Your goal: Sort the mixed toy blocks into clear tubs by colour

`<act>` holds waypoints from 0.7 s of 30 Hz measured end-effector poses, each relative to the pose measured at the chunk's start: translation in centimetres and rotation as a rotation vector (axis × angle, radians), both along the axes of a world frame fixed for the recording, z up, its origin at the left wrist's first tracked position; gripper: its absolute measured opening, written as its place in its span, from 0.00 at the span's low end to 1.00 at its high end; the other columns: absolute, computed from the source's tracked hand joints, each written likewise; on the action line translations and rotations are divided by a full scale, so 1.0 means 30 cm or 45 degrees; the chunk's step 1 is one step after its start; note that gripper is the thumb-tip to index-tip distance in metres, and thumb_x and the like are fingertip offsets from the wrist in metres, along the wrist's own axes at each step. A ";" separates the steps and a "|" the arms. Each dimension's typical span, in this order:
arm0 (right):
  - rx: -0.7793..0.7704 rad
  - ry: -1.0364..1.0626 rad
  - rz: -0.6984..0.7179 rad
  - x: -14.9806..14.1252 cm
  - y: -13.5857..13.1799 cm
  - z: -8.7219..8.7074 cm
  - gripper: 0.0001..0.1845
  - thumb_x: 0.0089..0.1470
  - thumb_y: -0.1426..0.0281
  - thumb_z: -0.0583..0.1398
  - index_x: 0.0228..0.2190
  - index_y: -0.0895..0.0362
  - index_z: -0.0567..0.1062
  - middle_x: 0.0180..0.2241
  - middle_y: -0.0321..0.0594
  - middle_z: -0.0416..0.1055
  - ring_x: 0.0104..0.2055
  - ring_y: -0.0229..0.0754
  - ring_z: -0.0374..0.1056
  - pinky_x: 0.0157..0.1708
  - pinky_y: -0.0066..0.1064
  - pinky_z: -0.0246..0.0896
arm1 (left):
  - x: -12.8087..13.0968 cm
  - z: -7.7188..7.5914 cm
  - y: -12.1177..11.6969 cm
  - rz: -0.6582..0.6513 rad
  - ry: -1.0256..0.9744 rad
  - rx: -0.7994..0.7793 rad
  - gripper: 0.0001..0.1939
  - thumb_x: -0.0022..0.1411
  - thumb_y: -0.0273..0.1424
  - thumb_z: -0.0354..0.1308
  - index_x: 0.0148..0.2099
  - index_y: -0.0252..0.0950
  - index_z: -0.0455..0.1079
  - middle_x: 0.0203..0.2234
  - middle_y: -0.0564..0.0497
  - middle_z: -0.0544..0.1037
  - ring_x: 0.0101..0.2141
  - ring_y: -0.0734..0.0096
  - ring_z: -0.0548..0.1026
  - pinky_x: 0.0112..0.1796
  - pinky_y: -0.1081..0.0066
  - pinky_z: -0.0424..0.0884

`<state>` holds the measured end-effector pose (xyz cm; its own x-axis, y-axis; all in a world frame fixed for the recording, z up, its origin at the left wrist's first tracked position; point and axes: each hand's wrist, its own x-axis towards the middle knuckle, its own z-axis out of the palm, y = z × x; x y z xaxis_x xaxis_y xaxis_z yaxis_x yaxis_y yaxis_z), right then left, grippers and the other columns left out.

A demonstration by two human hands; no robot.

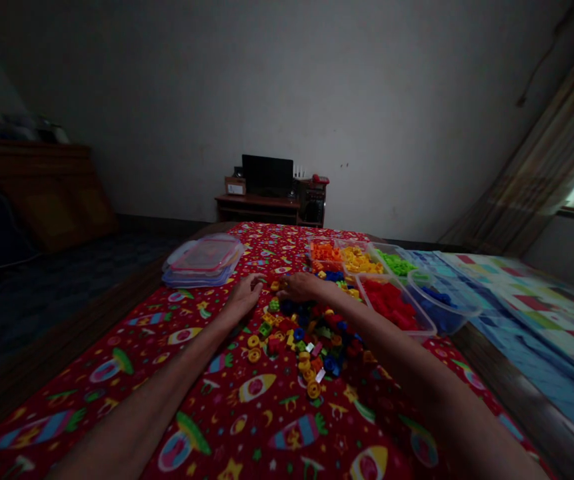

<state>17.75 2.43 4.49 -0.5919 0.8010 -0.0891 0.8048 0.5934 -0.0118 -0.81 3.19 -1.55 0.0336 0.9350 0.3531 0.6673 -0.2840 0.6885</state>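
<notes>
A loose pile of colourful plastic toy building blocks (pixel 311 340) lies on the red patterned cloth (pixel 177 380). At the pile's upper left edge is my left hand (pixel 247 293), fingers loosely bent and apart, with nothing visible in it. My right hand (pixel 301 287) reaches over the far part of the pile. Its fingers are bent down and together among the blocks; whatever they grip is too small and dark to make out. An orange-yellow block (pixel 275 285) sits by its fingertips, between the two hands. Dark blue blocks lie just under the right hand.
To the right stand clear boxes of orange blocks (pixel 325 252), yellow blocks (pixel 361 260), green blocks (pixel 395 263), red blocks (pixel 391 305) and blue blocks (pixel 437 297). Stacked lids (pixel 204 260) lie at left. A monitor (pixel 267 175) stands beyond; a bed (pixel 527 320) adjoins at right.
</notes>
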 end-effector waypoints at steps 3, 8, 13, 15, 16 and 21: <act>-0.035 0.079 0.214 0.043 -0.087 0.025 0.25 0.60 0.56 0.53 0.53 0.56 0.67 0.42 0.49 0.74 0.42 0.47 0.71 0.37 0.31 0.62 | 0.006 -0.001 -0.002 -0.038 0.008 -0.004 0.19 0.55 0.31 0.48 0.46 0.31 0.71 0.43 0.43 0.77 0.44 0.60 0.74 0.47 0.63 0.68; 0.243 0.345 0.077 0.141 -0.101 0.049 0.20 0.63 0.62 0.49 0.49 0.60 0.70 0.37 0.47 0.75 0.38 0.41 0.70 0.36 0.28 0.59 | 0.021 -0.002 -0.013 -0.019 0.052 0.040 0.18 0.58 0.32 0.45 0.45 0.32 0.71 0.43 0.41 0.77 0.44 0.60 0.74 0.47 0.62 0.69; 0.262 0.163 -0.269 0.208 -0.049 -0.004 0.22 0.63 0.59 0.49 0.46 0.63 0.72 0.42 0.55 0.72 0.46 0.48 0.67 0.45 0.34 0.58 | 0.038 -0.018 -0.017 -0.008 0.170 0.126 0.20 0.59 0.33 0.44 0.46 0.31 0.71 0.44 0.40 0.76 0.47 0.58 0.72 0.50 0.58 0.67; 0.201 0.092 -0.203 0.202 -0.070 -0.033 0.25 0.62 0.55 0.48 0.46 0.61 0.73 0.42 0.53 0.72 0.47 0.48 0.66 0.48 0.36 0.55 | 0.050 -0.027 -0.019 -0.080 0.180 0.140 0.22 0.59 0.35 0.43 0.49 0.31 0.70 0.47 0.39 0.75 0.50 0.57 0.71 0.53 0.58 0.64; 0.195 0.081 -0.156 0.193 -0.091 -0.043 0.26 0.62 0.54 0.47 0.45 0.60 0.73 0.41 0.52 0.73 0.47 0.47 0.66 0.50 0.37 0.54 | 0.057 -0.032 -0.020 -0.130 0.176 0.132 0.23 0.60 0.36 0.43 0.50 0.31 0.69 0.48 0.40 0.74 0.51 0.58 0.70 0.54 0.58 0.63; 0.198 0.222 0.099 0.134 -0.227 -0.028 0.25 0.64 0.59 0.46 0.40 0.62 0.76 0.38 0.50 0.74 0.42 0.44 0.67 0.46 0.33 0.55 | 0.089 -0.046 -0.030 -0.305 0.113 0.070 0.29 0.60 0.43 0.41 0.56 0.31 0.66 0.54 0.41 0.71 0.54 0.59 0.68 0.56 0.60 0.61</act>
<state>21.78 -4.38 3.66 -0.6482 0.7483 0.1409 0.7502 0.6593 -0.0503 1.86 2.30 -2.94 0.2850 0.8759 0.3892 0.6333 -0.4769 0.6095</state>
